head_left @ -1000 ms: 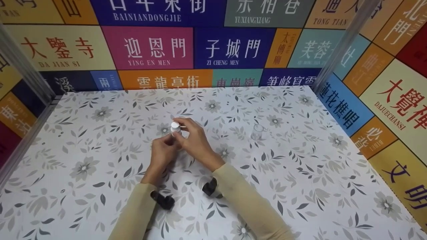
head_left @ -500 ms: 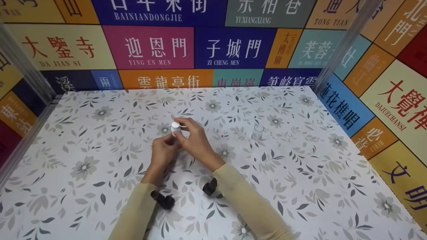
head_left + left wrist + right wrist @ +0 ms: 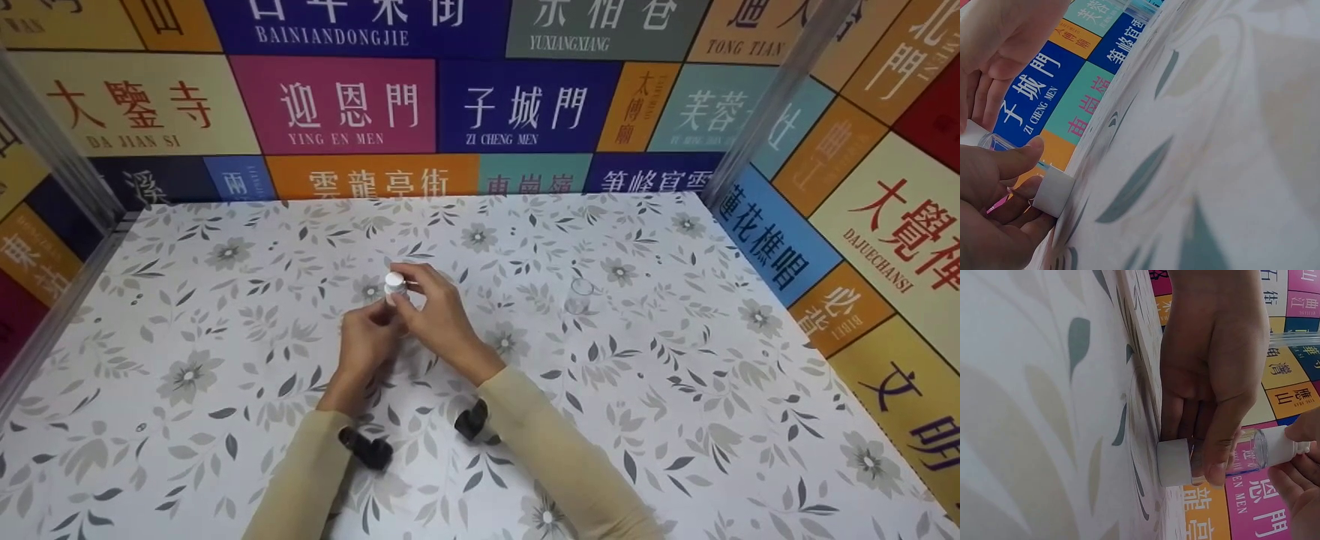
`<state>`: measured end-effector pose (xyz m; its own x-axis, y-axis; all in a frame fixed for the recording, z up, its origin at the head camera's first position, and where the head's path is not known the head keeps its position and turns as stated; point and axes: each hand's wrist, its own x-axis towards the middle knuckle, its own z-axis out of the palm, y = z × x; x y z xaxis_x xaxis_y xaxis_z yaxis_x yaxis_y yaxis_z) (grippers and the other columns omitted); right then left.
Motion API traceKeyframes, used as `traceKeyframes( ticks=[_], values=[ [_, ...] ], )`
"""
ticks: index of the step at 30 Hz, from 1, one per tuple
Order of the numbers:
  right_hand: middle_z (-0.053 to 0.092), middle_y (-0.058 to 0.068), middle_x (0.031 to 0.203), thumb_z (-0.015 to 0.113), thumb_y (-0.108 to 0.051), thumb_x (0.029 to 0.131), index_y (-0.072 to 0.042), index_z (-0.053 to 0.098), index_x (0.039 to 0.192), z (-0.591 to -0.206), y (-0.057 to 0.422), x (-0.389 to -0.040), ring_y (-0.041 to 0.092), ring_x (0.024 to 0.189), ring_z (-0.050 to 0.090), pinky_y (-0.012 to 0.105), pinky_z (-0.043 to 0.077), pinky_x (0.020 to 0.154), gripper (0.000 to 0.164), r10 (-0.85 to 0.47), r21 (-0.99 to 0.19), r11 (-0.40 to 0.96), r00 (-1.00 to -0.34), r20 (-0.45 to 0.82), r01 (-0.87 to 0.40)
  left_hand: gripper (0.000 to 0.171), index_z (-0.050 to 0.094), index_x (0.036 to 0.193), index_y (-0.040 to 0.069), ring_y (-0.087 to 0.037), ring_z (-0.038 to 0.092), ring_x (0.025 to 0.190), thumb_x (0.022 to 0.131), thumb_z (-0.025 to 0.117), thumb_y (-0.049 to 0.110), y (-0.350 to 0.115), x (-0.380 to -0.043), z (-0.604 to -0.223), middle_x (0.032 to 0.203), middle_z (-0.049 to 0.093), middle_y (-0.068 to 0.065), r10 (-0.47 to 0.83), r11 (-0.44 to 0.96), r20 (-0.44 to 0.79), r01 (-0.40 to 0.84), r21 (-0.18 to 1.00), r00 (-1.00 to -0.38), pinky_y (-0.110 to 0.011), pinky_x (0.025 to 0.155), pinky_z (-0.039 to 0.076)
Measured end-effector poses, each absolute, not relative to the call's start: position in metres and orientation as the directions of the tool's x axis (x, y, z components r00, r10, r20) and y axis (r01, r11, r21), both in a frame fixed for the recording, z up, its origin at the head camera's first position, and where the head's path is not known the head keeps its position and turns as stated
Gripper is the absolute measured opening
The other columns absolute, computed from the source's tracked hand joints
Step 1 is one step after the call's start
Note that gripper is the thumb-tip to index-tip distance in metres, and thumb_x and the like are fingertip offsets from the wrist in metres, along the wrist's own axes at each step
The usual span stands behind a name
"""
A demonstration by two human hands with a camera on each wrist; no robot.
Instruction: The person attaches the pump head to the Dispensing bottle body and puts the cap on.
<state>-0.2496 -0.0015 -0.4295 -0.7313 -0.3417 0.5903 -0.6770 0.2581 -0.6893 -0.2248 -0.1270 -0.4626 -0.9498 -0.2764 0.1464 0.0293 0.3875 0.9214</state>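
Note:
A small clear bottle (image 3: 1244, 451) stands upright at mid-table, with a white base (image 3: 1174, 462) and a white top (image 3: 394, 282). My left hand (image 3: 367, 341) grips its clear body just above the base, thumb on one side and fingers curled round the other. Higher up, my right hand (image 3: 442, 315) pinches the white top between thumb and fingers. In the left wrist view the base (image 3: 1054, 191) sits at or just over the tablecloth; whether it touches cannot be told. Fingers hide part of the body.
A small clear open-topped cylinder (image 3: 579, 297) stands on the table to the right of my hands. Flowered cloth (image 3: 225, 322) covers the table. Lettered panels (image 3: 330, 105) rise behind and at both sides, with clear corner posts (image 3: 772, 97).
Both hands keep almost the same place on the bottle. Only very slight finger movement of the right hand at the white top shows.

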Motion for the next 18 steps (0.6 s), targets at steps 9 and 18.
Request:
traceKeyframes(
  ticks=[9,18],
  values=[
    [0.064,0.017,0.126,0.069,-0.004,0.091,0.000,0.061,0.128,-0.4290,-0.0008,-0.2494,0.025,0.118,0.063,0.025,0.051,0.100,0.038,-0.331,-0.703,0.223,-0.731,0.597,-0.676,0.027,0.077,0.107,0.003,-0.015,0.060,0.073,0.081,0.068,-0.001,-0.1269,-0.2238,-0.4628,0.091,0.076,-0.016,-0.276,0.375,0.143,0.030,0.926,-0.951,-0.018,0.065,0.045],
    [0.064,0.017,0.127,0.066,-0.002,0.093,0.004,0.059,0.129,-0.4286,-0.0009,-0.2491,0.026,0.117,0.064,0.021,0.051,0.099,0.037,-0.352,-0.697,0.242,-0.730,0.585,-0.675,0.015,0.077,0.094,-0.001,-0.012,0.055,0.065,0.082,0.068,-0.002,-0.1269,-0.2252,-0.4631,0.073,0.069,-0.010,-0.272,0.382,0.166,0.052,0.923,-0.948,-0.019,0.059,0.042]
  ],
)
